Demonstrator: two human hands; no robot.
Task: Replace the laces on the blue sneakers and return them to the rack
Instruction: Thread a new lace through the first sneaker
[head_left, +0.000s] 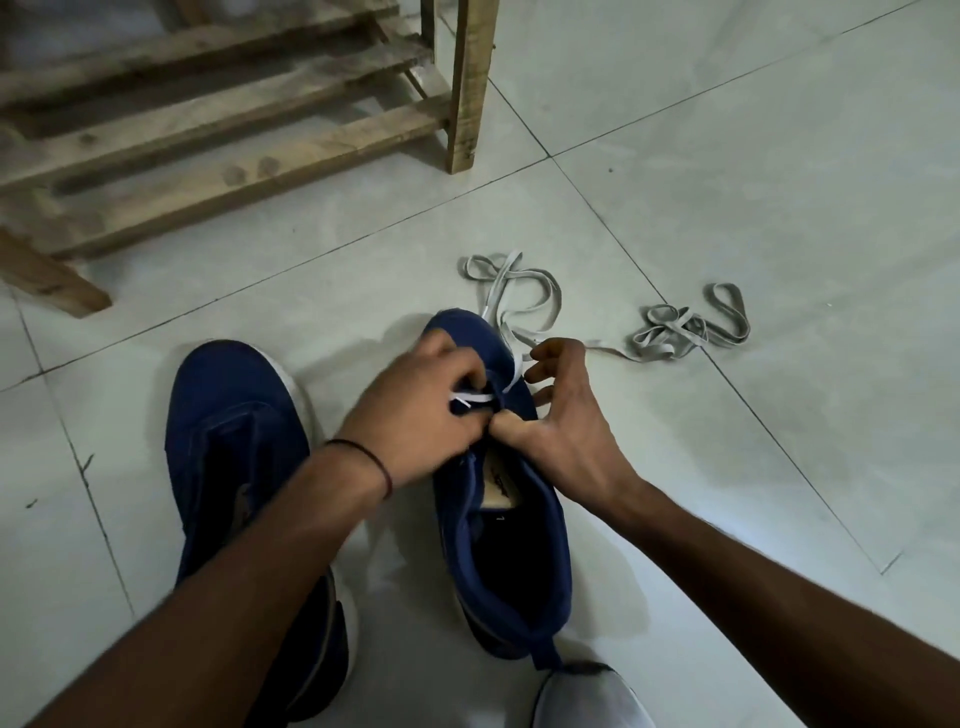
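Fingers (467, 374) of the left hand (415, 410) pinched fresh lace (475, 399) barely threaded into one sneaker (545, 519), right hand (571, 436) splayed, bracing it; other sneaker (234, 415) lay unlaced.

A home entryway, it seems: pale tiled floor (727, 156), rough wooden shoe rack (218, 130) at eleven o'clock.

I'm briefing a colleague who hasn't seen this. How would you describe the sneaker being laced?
On the tiled floor before the wooden rack, two blue sneakers stand side by side. It is the right sneaker, nearer the loose grey laces. Unlike the left sneaker, it has the left hand and right hand on it and a white lace at its eyelets.
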